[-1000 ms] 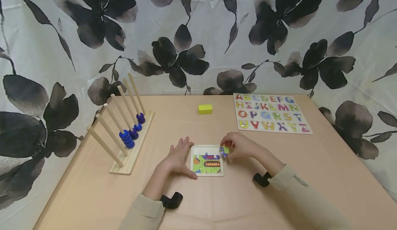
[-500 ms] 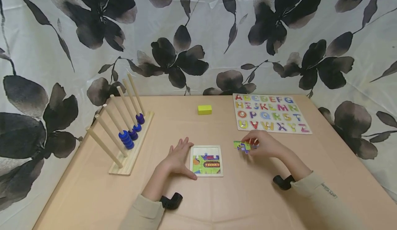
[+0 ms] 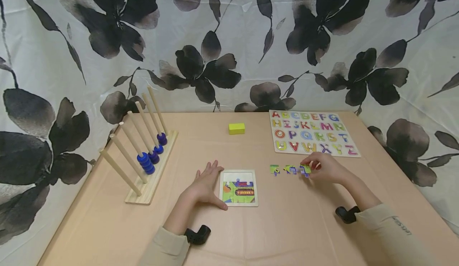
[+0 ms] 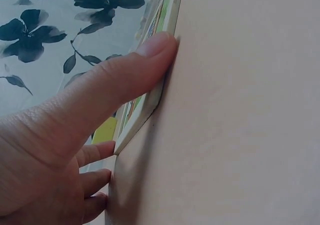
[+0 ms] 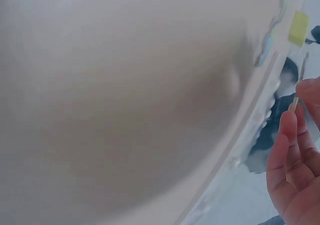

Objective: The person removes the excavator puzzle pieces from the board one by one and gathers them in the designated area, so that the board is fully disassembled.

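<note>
A square white-framed jigsaw tray (image 3: 239, 207) lies in front of me, its lower part filled with a picture of an orange and purple vehicle on green, its upper strip bare. My left hand (image 3: 202, 186) is spread along its left side, the straight thumb (image 4: 157, 47) on the frame's near edge and a fingertip at its far corner. To the right, my right hand (image 3: 327, 169) pinches a green and purple puzzle piece (image 3: 305, 170) between thumb and fingers; the right wrist view shows it edge-on. Two more puzzle pieces, one green (image 3: 274, 170) and one green-purple (image 3: 289, 169), lie left of that hand.
A wooden peg stand (image 3: 142, 197) with blue rings is on the left. At the back are a yellow block (image 3: 236, 129) and, further right, an alphabet board (image 3: 315, 132) just behind my right hand. A floral cloth (image 3: 251, 39) hangs behind the table.
My right hand has moved right from the tray's edge, leaving two puzzle pieces spaced out on the table and still pinching one. My left hand stays at the tray.
</note>
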Action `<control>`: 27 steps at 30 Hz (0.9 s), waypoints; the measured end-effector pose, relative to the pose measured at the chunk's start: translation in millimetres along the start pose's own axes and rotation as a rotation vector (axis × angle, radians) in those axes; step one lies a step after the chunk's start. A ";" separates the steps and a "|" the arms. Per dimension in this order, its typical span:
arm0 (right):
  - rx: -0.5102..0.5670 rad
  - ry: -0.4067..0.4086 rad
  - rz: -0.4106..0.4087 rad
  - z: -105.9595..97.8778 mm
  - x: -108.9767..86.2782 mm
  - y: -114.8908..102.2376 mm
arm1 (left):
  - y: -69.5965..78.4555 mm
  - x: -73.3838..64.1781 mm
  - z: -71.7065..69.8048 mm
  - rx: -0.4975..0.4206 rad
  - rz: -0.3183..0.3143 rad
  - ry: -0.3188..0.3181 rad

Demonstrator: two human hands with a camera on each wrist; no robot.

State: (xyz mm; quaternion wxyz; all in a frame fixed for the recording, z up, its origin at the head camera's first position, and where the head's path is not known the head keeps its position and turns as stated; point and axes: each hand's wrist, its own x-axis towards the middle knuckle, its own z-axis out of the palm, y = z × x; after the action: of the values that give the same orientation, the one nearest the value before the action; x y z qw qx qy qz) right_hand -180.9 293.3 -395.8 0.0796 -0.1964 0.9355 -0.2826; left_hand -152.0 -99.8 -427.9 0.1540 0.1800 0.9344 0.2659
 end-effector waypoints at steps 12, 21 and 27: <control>0.019 -0.053 0.044 -0.1 4.3 20.1 | -0.9 -1.5 1.7 -0.002 -0.007 0.006; 0.024 -0.071 0.069 0.0 10.3 26.3 | -0.9 -0.9 1.1 -0.001 0.000 0.012; 0.005 -0.079 0.095 0.7 13.3 28.6 | -0.7 -0.6 1.1 -0.008 0.001 0.013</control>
State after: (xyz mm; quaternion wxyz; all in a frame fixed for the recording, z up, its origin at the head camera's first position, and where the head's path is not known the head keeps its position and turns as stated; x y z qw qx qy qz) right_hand -202.0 309.3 -412.9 0.1306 -0.1625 0.9392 -0.2728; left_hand -151.2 -100.1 -429.1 0.1484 0.1783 0.9343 0.2707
